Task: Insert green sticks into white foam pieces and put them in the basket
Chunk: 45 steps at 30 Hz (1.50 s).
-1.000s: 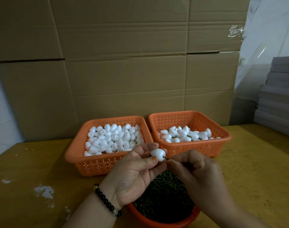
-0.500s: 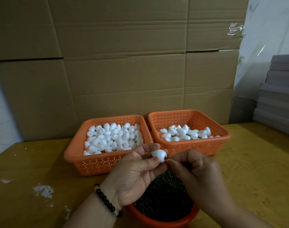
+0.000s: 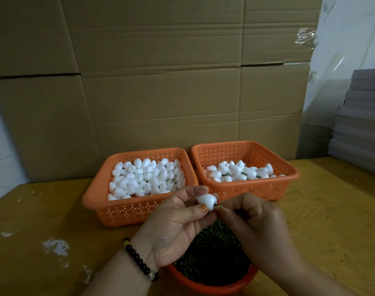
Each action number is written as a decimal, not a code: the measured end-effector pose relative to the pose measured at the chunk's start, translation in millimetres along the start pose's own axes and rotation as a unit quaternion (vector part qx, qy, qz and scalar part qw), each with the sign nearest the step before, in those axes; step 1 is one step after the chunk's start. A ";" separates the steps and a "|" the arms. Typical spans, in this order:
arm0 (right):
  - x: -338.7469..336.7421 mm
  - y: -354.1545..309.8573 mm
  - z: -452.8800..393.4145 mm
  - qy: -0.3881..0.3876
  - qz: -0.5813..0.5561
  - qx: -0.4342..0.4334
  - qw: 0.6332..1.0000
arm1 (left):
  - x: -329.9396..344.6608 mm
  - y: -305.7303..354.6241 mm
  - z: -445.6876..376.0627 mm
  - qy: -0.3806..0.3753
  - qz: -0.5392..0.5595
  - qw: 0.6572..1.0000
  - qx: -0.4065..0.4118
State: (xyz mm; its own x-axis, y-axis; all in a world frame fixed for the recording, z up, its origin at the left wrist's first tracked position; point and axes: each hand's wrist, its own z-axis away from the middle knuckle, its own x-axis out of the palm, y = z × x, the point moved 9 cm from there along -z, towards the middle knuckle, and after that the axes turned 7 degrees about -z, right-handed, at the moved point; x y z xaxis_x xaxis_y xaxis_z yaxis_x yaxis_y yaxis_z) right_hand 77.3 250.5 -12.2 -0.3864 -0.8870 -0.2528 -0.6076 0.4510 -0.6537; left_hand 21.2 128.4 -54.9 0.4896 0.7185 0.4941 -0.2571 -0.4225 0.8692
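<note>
The left hand (image 3: pixel 173 227) pinches a small white foam piece (image 3: pixel 206 202) between thumb and fingers, above the round orange bowl of green sticks (image 3: pixel 212 253). The right hand (image 3: pixel 252 221) pinches a thin green stick (image 3: pixel 216 207) at the foam's end. Two orange plastic baskets sit behind: the left basket (image 3: pixel 137 208) full of foam, the right basket (image 3: pixel 246 189) with stuck pieces.

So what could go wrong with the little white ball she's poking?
The foam piece is only pinched between the left hand's fingertips, so a hard push from the right hand might pop it out. The green stick looks thin and is mostly hidden, so it may go in crooked or bend.
</note>
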 end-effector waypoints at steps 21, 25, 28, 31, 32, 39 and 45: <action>3.4 5.4 -0.5 -0.004 -0.123 0.074 0.990 | -6.8 -0.2 -3.7 -0.018 0.096 0.995 -0.015; 4.3 9.6 -0.7 -0.008 -0.124 0.084 0.989 | -6.5 -2.9 -4.0 -0.018 0.109 0.994 -0.019; 5.0 10.1 0.0 -0.009 -0.141 0.086 0.986 | -5.4 -3.8 -3.3 -0.024 0.118 0.992 -0.026; 5.3 11.5 0.6 -0.011 -0.152 0.090 0.984 | -4.5 -4.7 -1.9 -0.027 0.116 0.992 -0.030; 5.7 11.1 0.7 -0.013 -0.155 0.090 0.984 | -4.5 -6.1 -1.6 -0.024 0.112 0.993 -0.032; 6.1 9.8 0.5 -0.017 -0.137 0.086 0.987 | -2.7 -11.5 -3.0 0.016 0.101 0.994 -0.044; 5.9 15.0 1.2 -0.018 -0.112 0.086 0.990 | -9.3 -9.0 -4.6 0.058 0.137 0.988 -0.029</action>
State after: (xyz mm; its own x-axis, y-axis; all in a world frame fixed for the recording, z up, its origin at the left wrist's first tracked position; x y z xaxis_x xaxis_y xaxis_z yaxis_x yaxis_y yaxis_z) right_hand 66.7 252.0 -24.3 -0.2292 -0.9670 -0.1115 -0.5472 0.2227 -0.8068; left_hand 15.1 128.1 -67.2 0.2969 0.6419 0.7070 -0.4153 -0.5799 0.7009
